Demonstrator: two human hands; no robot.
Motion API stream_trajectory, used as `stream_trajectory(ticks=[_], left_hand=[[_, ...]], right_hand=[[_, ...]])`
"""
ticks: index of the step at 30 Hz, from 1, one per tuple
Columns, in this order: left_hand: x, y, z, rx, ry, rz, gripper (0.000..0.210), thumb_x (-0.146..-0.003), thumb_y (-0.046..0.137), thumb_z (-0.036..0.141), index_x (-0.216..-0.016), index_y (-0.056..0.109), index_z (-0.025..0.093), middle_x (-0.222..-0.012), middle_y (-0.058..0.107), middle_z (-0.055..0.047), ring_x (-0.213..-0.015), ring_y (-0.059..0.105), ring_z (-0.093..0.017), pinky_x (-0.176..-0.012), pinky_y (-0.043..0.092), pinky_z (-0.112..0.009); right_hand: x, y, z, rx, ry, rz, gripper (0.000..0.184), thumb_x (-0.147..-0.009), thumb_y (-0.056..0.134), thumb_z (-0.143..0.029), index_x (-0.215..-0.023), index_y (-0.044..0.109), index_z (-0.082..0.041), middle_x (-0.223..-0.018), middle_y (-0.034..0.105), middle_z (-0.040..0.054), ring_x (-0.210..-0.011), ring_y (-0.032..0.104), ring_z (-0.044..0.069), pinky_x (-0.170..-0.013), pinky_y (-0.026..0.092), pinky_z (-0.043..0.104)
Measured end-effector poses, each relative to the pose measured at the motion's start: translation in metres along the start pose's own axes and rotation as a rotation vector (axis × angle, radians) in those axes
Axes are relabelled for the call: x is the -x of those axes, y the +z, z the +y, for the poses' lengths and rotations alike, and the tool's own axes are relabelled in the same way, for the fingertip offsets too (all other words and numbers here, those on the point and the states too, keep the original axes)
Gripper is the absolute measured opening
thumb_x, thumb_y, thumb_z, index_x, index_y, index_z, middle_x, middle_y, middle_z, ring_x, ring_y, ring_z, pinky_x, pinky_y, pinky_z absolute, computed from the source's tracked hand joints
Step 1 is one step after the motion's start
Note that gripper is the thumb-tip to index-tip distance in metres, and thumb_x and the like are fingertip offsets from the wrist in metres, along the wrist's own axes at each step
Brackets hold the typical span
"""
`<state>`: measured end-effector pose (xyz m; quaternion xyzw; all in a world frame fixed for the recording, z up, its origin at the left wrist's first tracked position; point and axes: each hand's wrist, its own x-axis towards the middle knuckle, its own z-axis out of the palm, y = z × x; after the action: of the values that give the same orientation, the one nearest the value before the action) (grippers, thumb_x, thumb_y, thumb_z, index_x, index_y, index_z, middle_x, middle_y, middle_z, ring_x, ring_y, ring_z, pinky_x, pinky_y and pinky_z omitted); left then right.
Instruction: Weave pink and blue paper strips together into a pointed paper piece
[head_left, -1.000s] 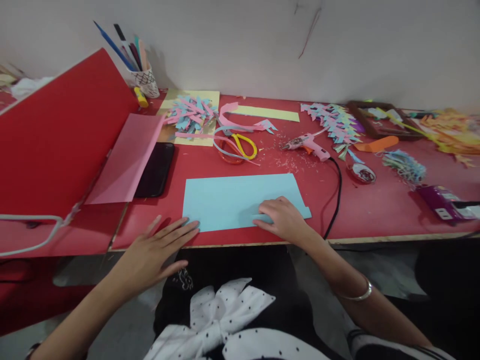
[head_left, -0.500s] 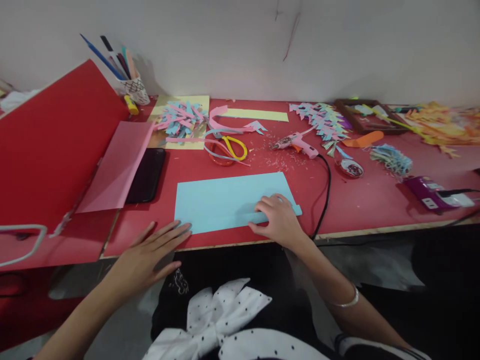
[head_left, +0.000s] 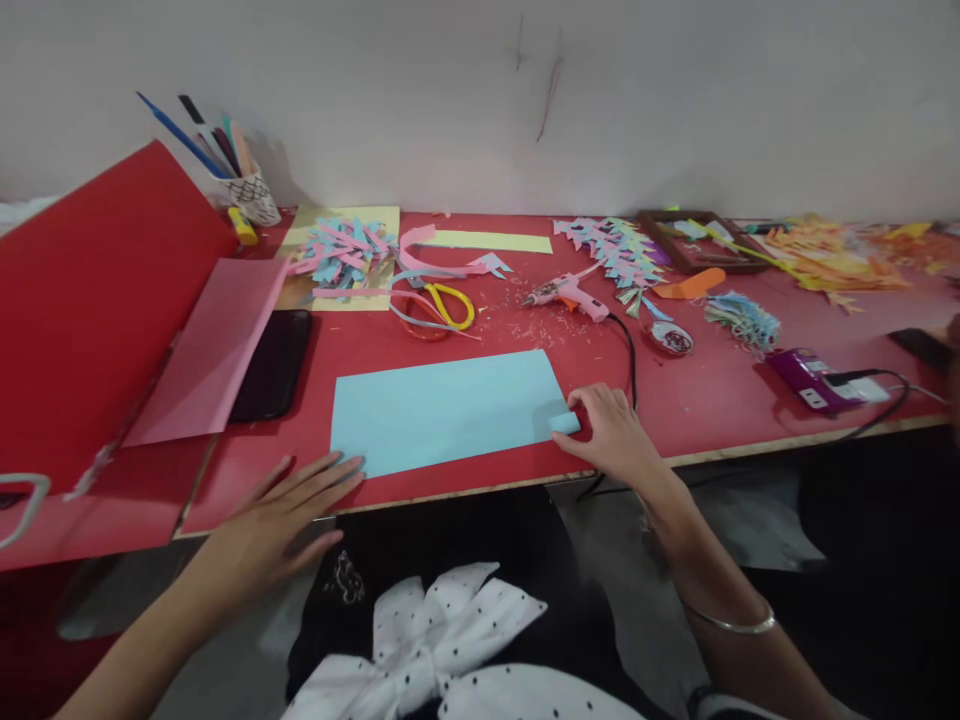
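Note:
A light blue sheet of paper [head_left: 442, 410] lies on the red tabletop, close to the front edge. Its lower right corner curls up into a small roll [head_left: 566, 423]. My right hand [head_left: 611, 432] pinches that curled corner between thumb and fingers. At the lower left corner, my left hand [head_left: 292, 510] rests with its fingers stretched out, fingertips touching the paper. Behind the sheet are yellow-and-red-handled scissors [head_left: 452, 307] and a pink glue gun [head_left: 566, 295].
A pink sheet [head_left: 214, 350] leans by a red board [head_left: 112, 320], partly over a black phone [head_left: 274, 365]. Cut paper strips [head_left: 345, 250] form a pile at the back. A pen cup [head_left: 253, 195] stands near the wall. A purple power strip [head_left: 814, 380] sits right.
My right hand has moved from on top of the sheet to its right end and now pinches the curled corner. My left hand stays at the left corner. The view has shifted slightly.

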<state>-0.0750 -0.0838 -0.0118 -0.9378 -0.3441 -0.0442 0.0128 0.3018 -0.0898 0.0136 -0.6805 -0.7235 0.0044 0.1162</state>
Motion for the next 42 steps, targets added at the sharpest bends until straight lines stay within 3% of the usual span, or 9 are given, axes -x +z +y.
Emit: stream_trajectory(ticks=[7,12,16,23,26,30,36,39,42], left_hand=[[-0.001,-0.001,-0.001,0.039,-0.020,0.028,0.048,-0.084,0.028,0.051,-0.119,0.049,0.026,-0.115,0.060,-0.003,-0.103,0.056,-0.020,-0.089,0.043,-0.037],[-0.022,-0.009,0.011,0.017,-0.082,0.129,0.042,-0.084,0.031,0.048,-0.105,0.057,0.022,-0.101,0.066,-0.006,-0.092,0.059,-0.019,-0.086,0.043,-0.035],[-0.062,-0.018,0.027,-0.056,-0.093,0.088,0.034,-0.080,0.046,0.042,-0.104,0.057,0.021,-0.094,0.064,-0.007,-0.086,0.059,-0.020,-0.078,0.044,-0.033],[-0.106,-0.029,0.035,-0.213,0.101,-0.043,0.021,-0.082,0.048,0.022,-0.101,0.058,0.021,-0.077,0.062,-0.003,-0.073,0.059,-0.017,-0.064,0.040,-0.028],[-0.108,-0.029,0.039,-0.154,0.112,-0.044,0.027,-0.078,0.054,0.030,-0.103,0.056,0.020,-0.084,0.062,-0.004,-0.077,0.058,-0.017,-0.066,0.040,-0.028],[-0.107,-0.024,0.046,-0.039,0.040,-0.002,0.028,-0.076,0.057,0.032,-0.100,0.054,0.019,-0.090,0.061,-0.004,-0.083,0.057,-0.017,-0.070,0.040,-0.028],[-0.113,-0.023,0.048,-0.151,0.100,0.015,0.022,-0.079,0.053,0.024,-0.100,0.055,0.017,-0.085,0.062,-0.006,-0.082,0.058,-0.019,-0.073,0.040,-0.032],[-0.116,-0.021,0.046,-0.027,0.068,-0.044,0.016,-0.080,0.051,0.019,-0.095,0.055,0.016,-0.080,0.063,-0.005,-0.077,0.060,-0.018,-0.069,0.041,-0.029],[-0.119,-0.021,0.038,0.274,-0.034,-0.071,0.010,-0.079,0.046,0.014,-0.085,0.055,0.016,-0.075,0.063,-0.001,-0.070,0.059,-0.014,-0.068,0.042,-0.027]], right_hand=[[0.001,-0.005,0.024,-0.116,-0.107,0.003,0.008,-0.077,0.043,-0.021,-0.085,0.044,-0.020,-0.087,0.052,0.0068,-0.085,0.049,0.022,-0.075,0.039,0.035],[-0.003,-0.011,0.004,-0.189,-0.191,0.149,0.017,-0.079,0.035,-0.013,-0.088,0.049,-0.019,-0.088,0.054,0.0085,-0.088,0.050,0.021,-0.080,0.039,0.037],[-0.015,-0.001,-0.033,-0.214,-0.466,-0.062,0.022,-0.077,0.054,-0.028,-0.097,0.053,-0.019,-0.105,0.053,0.0099,-0.099,0.048,0.022,-0.083,0.039,0.035],[-0.038,0.004,-0.067,0.103,-0.697,-0.227,0.018,-0.082,0.051,-0.029,-0.090,0.059,-0.014,-0.087,0.058,0.0086,-0.081,0.053,0.019,-0.075,0.039,0.033],[-0.037,0.002,-0.072,0.027,-0.695,-0.265,0.023,-0.079,0.054,-0.031,-0.096,0.057,-0.014,-0.092,0.058,0.0087,-0.083,0.053,0.019,-0.070,0.039,0.030],[-0.037,0.005,-0.074,-0.130,-0.566,-0.303,0.009,-0.082,0.049,-0.018,-0.086,0.056,-0.014,-0.083,0.058,0.0051,-0.077,0.053,0.015,-0.068,0.037,0.026],[-0.044,-0.001,-0.074,-0.261,-0.517,-0.231,0.007,-0.082,0.047,-0.018,-0.083,0.053,-0.015,-0.083,0.057,0.0044,-0.075,0.051,0.014,-0.069,0.037,0.026],[-0.040,-0.003,-0.076,-0.256,-0.614,-0.238,0.023,-0.078,0.055,-0.030,-0.094,0.053,-0.015,-0.091,0.057,0.0062,-0.082,0.051,0.016,-0.074,0.039,0.028],[-0.031,0.004,-0.079,-0.106,-0.698,-0.119,0.038,-0.075,0.057,-0.035,-0.107,0.050,-0.015,-0.101,0.056,0.0095,-0.092,0.050,0.021,-0.086,0.036,0.038]])
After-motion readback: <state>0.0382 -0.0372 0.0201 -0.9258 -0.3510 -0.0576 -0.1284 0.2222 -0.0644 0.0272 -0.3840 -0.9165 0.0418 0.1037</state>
